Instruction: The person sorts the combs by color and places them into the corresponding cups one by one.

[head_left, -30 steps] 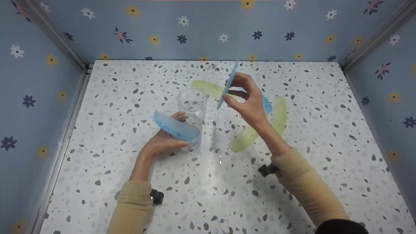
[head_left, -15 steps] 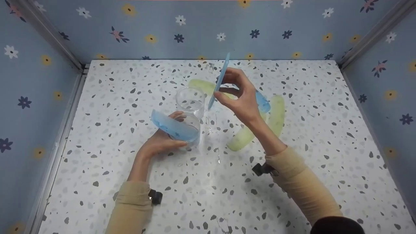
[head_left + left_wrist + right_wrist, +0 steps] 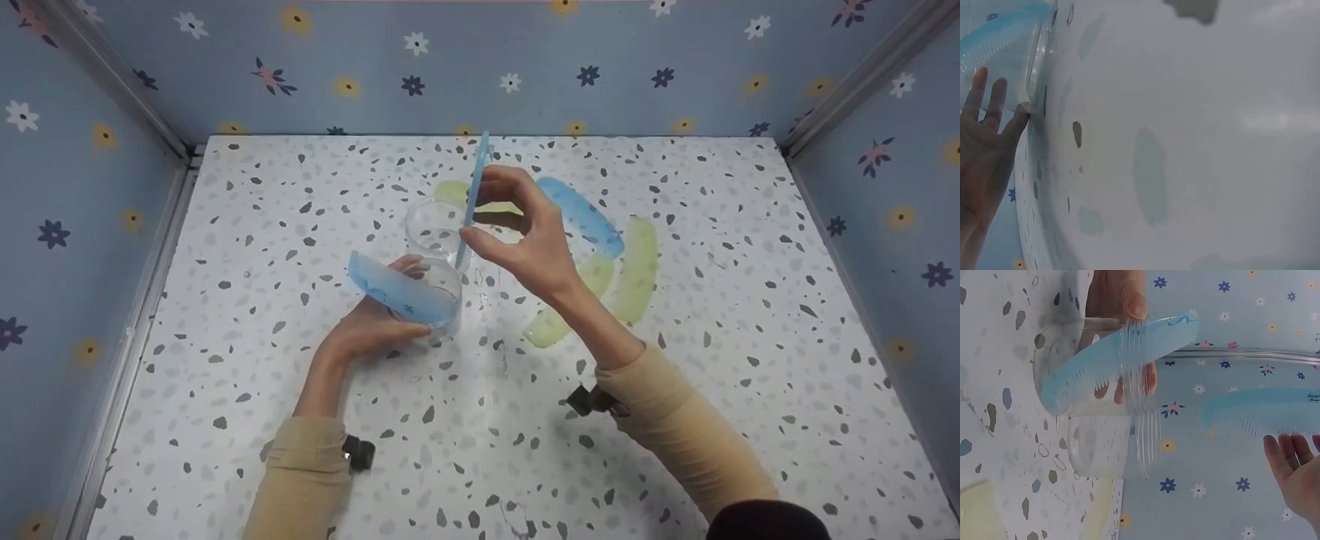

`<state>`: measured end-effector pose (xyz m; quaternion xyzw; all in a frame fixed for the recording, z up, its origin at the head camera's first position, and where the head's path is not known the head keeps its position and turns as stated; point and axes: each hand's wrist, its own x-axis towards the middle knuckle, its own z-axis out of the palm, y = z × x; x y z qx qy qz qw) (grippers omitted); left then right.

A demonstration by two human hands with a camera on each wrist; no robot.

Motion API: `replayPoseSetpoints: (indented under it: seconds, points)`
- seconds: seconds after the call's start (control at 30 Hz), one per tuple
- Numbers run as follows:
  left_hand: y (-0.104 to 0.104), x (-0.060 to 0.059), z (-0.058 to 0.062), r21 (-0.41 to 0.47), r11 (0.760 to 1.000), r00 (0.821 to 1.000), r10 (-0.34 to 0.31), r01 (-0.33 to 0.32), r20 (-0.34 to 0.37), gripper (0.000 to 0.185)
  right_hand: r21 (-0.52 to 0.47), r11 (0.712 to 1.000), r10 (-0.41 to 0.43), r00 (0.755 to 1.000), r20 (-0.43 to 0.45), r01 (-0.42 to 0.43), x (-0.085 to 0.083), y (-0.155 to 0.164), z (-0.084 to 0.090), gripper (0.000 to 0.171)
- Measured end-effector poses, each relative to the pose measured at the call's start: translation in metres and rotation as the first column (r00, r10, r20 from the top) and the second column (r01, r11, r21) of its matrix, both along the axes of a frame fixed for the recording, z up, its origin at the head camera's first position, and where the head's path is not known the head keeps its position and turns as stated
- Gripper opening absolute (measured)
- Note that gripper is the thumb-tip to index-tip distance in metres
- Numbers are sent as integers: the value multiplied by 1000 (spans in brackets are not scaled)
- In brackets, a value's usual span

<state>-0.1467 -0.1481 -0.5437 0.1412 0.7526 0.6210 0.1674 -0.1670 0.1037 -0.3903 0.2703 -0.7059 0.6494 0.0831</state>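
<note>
Speckled counter (image 3: 675,420) inside a floral-walled enclosure. Lying on it right of centre: pale green combs (image 3: 636,270) and one blue comb (image 3: 581,216). Two clear cups: one standing (image 3: 435,225), one (image 3: 442,300) wrapped by the curled fingers of the left hand (image 3: 371,326), with a blue comb (image 3: 397,291) sitting in it. Right hand (image 3: 529,240) raised above the cups, thumb and fingertips pinching a second blue comb (image 3: 471,199) held upright, edge-on, its lower end just over the held cup.
</note>
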Motion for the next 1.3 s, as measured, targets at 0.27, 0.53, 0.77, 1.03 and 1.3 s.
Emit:
replayPoseSetpoints:
  seconds: [0.27, 0.53, 0.77, 1.03, 1.3]
  points:
    - [0, 0, -1, -5, 1000, 1000, 2, -2, -18, 108, 30, 999, 31, 999, -19, -30, 6, -14, -4, 59]
    - [-2, 0, -2, -9, 1000, 1000, 5, -5, -11, 107, 58, 996, 65, 998, -11, -64, 11, -27, -9, 58]
    - [-1, 1, 1, -16, 1000, 1000, 3, -3, 31, 111, 84, 994, 66, 998, -12, -65, 12, -36, -12, 59]
    - [-1, 2, 2, -1, 1000, 999, 2, -2, 37, 109, 114, 990, 88, 996, -17, -86, 13, -44, -15, 59]
    - [-1, 5, 2, -63, 998, 999, 20, -18, 38, 107, 164, 981, 113, 993, -25, -108, 13, -48, -26, 60]
